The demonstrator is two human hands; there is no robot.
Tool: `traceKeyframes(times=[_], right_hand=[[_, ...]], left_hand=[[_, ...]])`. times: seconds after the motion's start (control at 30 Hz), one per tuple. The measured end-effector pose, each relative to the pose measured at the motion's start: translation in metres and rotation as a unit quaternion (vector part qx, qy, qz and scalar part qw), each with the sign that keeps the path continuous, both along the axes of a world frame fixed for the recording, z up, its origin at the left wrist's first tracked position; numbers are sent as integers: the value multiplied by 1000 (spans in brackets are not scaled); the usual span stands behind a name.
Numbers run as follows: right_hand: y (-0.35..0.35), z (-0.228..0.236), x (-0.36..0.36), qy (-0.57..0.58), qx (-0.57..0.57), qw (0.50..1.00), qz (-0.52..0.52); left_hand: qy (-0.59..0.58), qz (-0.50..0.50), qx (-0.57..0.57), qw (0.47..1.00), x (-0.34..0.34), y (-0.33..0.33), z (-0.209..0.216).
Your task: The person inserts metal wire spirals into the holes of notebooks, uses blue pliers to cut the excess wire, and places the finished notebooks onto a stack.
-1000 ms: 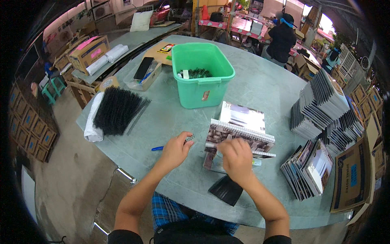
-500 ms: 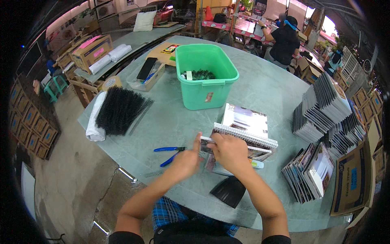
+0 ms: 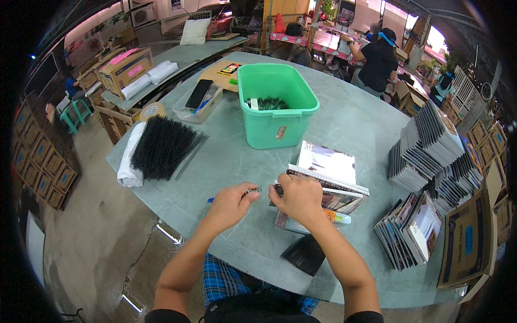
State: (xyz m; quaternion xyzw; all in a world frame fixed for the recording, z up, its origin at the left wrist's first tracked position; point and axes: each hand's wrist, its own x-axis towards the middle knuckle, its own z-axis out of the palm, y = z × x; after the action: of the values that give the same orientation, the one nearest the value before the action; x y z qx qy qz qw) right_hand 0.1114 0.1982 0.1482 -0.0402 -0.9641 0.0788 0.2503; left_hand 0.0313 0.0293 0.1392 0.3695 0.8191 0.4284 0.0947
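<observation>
My left hand (image 3: pixel 231 205) is closed, pinching what looks like a short dark spiral coil (image 3: pixel 251 190). Close to its right, my right hand (image 3: pixel 299 198) grips the near left end of a notebook (image 3: pixel 342 199) held on edge; its fingertips hide that corner. Behind it, another notebook with a pale coil-punched edge (image 3: pixel 323 176) leans, and a glossy-covered notebook (image 3: pixel 326 156) lies farther back. Under my left hand, only a blue handle tip of the pliers (image 3: pixel 210 199) shows. A glue-stick-like tube with an orange and white body (image 3: pixel 338 217) lies beside my right wrist.
A green bin (image 3: pixel 280 129) holds black coils. Many black spiral coils (image 3: pixel 161 148) lie at left on a white roll (image 3: pixel 129 167). Stacked notebooks (image 3: pixel 425 145) and a carton (image 3: pixel 463 242) stand at right. A dark flat piece (image 3: pixel 305 255) lies near the table edge.
My left hand has drawn back and closed in a pinch, now covering most of the pliers. My right hand has shifted slightly and stays at the notebook's end.
</observation>
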Motion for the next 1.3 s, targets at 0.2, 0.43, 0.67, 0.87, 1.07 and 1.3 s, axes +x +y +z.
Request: traceKeyframes(times=[0.2,0.43,0.67,0.87,1.07,1.3], right_hand=[[5,13,18,10,-34,998,47],[16,-1,25,57,-16,997,48],[16,8,17,33,-61,996,60],[24,2,18,1,-103,993,66],[24,-5,9,27,-68,996,52],[28,1,12,-21,-112,993,45]], left_hand=[[67,14,-70,995,9,-1,-10],[10,-69,-99,993,31,22,-21],[-37,-14,58,998,16,15,0],[-62,-113,-24,991,20,19,-19],[-87,-112,-35,989,17,18,-12],[-97,-93,-24,991,20,27,-15]])
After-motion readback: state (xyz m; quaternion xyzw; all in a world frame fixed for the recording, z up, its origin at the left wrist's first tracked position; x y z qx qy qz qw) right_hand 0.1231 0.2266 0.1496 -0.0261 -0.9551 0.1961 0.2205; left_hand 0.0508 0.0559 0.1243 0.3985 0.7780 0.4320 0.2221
